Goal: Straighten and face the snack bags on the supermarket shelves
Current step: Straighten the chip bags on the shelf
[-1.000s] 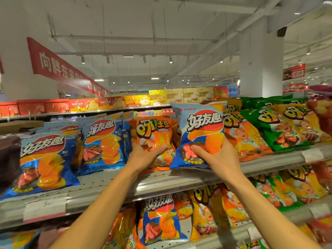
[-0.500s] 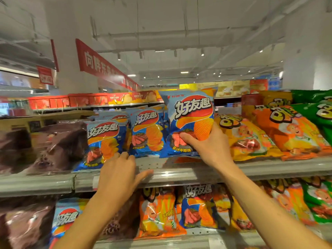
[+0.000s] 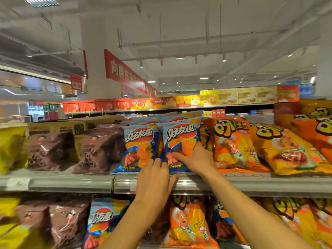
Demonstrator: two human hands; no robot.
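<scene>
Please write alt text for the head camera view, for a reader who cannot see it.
A right hand holds a blue chip bag upright on a supermarket shelf, while the left hand reaches toward a second blue bag beside it. Brown bags stand to the left, orange bags to the right.

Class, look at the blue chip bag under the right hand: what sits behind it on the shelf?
Behind the blue chip bag more blue bags show their tops. How many, and the shelf behind, stay hidden.

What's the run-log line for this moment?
right hand: holds blue chip bag | left hand: open, at shelf edge | bag upright, facing out
</scene>
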